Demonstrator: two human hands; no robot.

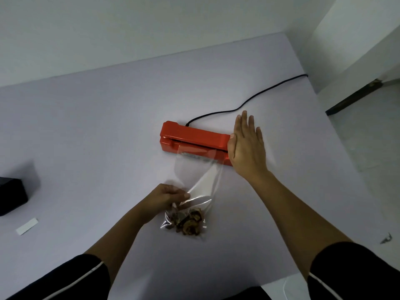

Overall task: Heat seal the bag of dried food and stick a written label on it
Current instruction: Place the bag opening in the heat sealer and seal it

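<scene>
An orange heat sealer [190,138] lies across the middle of the pale table [97,126]. A clear plastic bag [201,178] stretches from the sealer's slot toward me, its top edge lying in the jaw. Brown dried food [188,221] sits bunched at the bag's near end. My left hand [166,197] pinches the bag's left side just above the food. My right hand [245,146] is flat with straight fingers over the right end of the sealer's arm, covering that end. A white label strip [27,226] lies at the near left of the table.
A black power cord [249,102] runs from the sealer's back to the table's far right edge. A black box [12,197] stands at the left edge. A small metal piece [386,239] lies on the floor at the right.
</scene>
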